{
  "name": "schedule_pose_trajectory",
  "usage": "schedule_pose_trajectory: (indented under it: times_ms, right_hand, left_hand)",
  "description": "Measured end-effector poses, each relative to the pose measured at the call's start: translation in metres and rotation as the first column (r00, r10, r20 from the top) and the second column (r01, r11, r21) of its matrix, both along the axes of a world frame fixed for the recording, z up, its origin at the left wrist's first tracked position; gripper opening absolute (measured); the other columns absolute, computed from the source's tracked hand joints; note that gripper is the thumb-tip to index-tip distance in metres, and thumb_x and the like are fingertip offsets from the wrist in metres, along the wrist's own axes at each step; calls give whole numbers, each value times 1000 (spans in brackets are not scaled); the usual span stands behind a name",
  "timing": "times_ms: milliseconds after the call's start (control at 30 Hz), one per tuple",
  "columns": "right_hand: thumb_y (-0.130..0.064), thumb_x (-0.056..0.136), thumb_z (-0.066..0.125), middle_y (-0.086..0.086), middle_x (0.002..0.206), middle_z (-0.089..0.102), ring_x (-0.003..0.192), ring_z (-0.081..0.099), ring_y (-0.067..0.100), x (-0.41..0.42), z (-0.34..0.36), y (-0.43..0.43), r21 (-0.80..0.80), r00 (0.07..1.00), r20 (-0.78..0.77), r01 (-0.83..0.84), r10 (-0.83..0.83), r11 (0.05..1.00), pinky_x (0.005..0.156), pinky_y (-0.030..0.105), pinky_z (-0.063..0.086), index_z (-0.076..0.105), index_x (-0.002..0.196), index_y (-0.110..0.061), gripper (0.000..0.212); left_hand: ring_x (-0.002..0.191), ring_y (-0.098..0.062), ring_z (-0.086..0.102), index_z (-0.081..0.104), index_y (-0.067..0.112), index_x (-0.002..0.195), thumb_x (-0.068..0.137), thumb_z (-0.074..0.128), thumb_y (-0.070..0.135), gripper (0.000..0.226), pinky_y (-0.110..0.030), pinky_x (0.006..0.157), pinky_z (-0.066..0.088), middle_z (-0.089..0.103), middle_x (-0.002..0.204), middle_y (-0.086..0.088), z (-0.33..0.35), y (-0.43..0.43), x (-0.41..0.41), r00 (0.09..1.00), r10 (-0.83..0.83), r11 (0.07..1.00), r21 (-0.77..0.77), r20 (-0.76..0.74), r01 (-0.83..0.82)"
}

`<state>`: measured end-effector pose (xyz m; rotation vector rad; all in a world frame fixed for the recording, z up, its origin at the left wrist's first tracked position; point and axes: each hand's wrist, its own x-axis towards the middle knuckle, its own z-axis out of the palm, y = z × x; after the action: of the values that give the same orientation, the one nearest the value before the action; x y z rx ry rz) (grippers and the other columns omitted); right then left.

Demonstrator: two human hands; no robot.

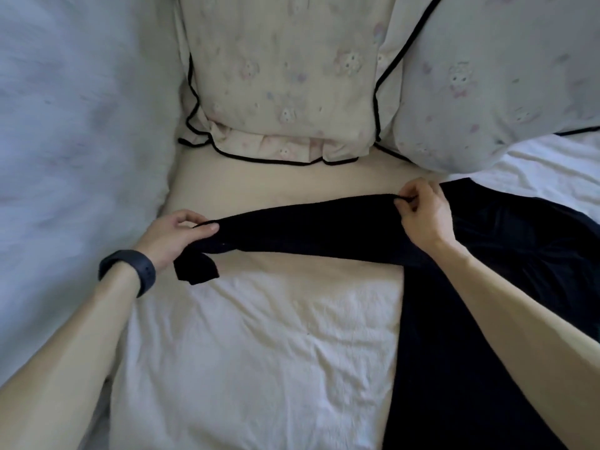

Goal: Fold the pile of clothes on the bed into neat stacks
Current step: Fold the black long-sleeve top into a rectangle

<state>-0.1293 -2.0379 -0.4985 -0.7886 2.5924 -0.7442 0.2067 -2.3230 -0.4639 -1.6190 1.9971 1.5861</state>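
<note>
A black garment (311, 225) lies stretched across the bed in a long band, and the rest of it spreads dark over the right side down to the bottom edge. My left hand (177, 233) grips its left end, where a short black flap hangs below the fingers. My right hand (422, 212) pinches the upper edge of the garment at its right. A white crumpled cloth (259, 345) lies flat under the band, nearer to me.
Two patterned pillows with black piping stand at the back: one in the middle (279, 73), one at the right (493, 79). A pale blue-white duvet (71, 141) bulks along the left. Beige sheet (276, 186) shows between the pillows and the garment.
</note>
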Motion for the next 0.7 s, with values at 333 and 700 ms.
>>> schedule_pose_trajectory:
  times_ms: [333,700]
  right_hand:
    - [-38,98,60,5,129,59,111,62,29,52,-11,-45,296,925,133,-380,356,876,87,39,53,55,135,-17,43]
    - [-24,92,71,-7,98,54,77,57,11,79,-5,-71,-44,975,99,-193,197,980,67,25,44,66,97,-21,8]
  left_hand:
    - [122,-30,52,54,26,128,85,51,68,60,-44,100,47,51,135,-5,-39,35,49,893,-2,959,-253,451,130]
    - [78,-10,70,53,43,89,94,66,38,15,-29,53,55,67,90,3,-4,20,45,784,551,799,-94,-286,-595]
